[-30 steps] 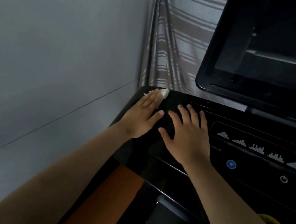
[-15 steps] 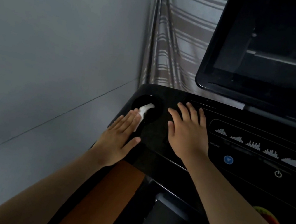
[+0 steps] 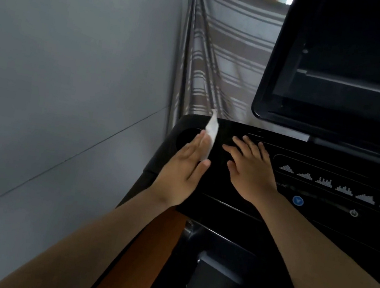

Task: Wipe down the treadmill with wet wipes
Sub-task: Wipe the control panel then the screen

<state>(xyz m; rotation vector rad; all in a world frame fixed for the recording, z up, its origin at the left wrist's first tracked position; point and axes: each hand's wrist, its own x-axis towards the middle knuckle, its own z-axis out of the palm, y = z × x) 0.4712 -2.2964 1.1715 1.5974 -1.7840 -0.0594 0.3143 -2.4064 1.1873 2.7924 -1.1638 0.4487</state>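
Note:
The treadmill's glossy black console point(image 3: 222, 200) fills the right half of the head view. My left hand point(image 3: 184, 167) is tipped on its edge over the console's left end, beside a round cup recess point(image 3: 183, 137). It holds a white wet wipe point(image 3: 212, 132) between thumb and straight fingers, and the wipe sticks up past the fingertips. Just to the right, my right hand point(image 3: 249, 170) lies flat on the console with its fingers spread and nothing in it.
A large dark screen point(image 3: 357, 70) rises behind the console. Program icons, a blue button point(image 3: 298, 200) and a power button point(image 3: 354, 213) sit right of my right hand. A grey wall point(image 3: 70, 75) stands close on the left, a striped curtain point(image 3: 223, 49) behind. An orange side rail point(image 3: 153, 245) runs below.
My left hand pulled back from the far corner toward the front edge, then moved forward again and tipped onto its edge, lifting the wipe. My right hand has stayed flat in place.

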